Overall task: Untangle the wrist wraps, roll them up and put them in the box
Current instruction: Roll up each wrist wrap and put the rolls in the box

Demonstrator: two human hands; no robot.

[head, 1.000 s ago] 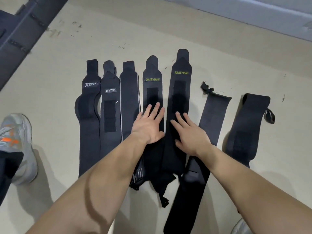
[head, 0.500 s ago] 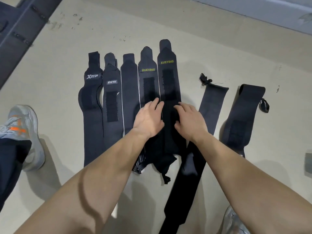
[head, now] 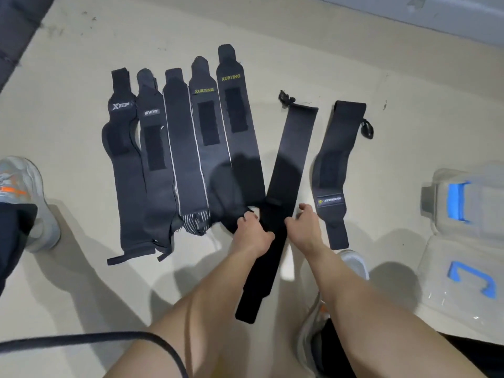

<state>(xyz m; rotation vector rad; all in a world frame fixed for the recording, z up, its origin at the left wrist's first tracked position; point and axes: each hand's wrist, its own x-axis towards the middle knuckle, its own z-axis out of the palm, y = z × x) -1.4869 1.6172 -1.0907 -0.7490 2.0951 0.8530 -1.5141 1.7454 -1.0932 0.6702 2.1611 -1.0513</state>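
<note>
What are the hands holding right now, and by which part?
Both hands seem to grip the long plain wrap by its side edges, below its middle: left hand on the left edge, right hand on the right.

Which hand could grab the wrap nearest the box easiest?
Right. The right hand lies just beside that wrap; the left hand is farther off, on the other side of the long wrap.

We look from head height, forward and steeply down at the floor (head: 327, 64), close above the left hand (head: 252, 233) and right hand (head: 306, 227) (wide-angle, edges bending); one view only.
</note>
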